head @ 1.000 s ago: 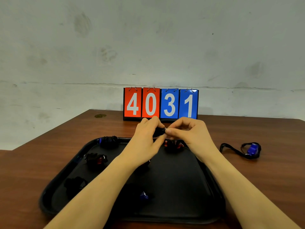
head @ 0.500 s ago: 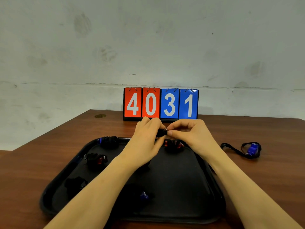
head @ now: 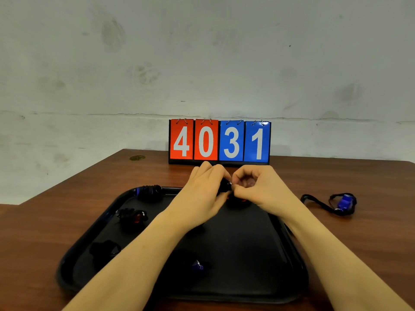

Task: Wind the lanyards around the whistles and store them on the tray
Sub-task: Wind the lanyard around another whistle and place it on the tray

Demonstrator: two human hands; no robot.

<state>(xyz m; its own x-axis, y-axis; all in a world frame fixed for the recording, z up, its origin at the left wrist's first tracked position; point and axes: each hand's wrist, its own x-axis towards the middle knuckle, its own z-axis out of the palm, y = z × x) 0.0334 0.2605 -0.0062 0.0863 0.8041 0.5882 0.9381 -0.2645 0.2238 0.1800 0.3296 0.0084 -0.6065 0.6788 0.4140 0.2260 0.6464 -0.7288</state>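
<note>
The black whistle (head: 224, 187) you hold sits above the tray's (head: 258, 254) far edge; which way it points is hidden by your fingers. Your left hand (head: 202, 194) grips it, and your right hand (head: 258, 189) pinches at its end. On the tray lie wound whistles (head: 132, 217). A blue whistle (head: 343, 202) with loose lanyard lies on the desk (head: 359, 232), right of the tray.
</note>
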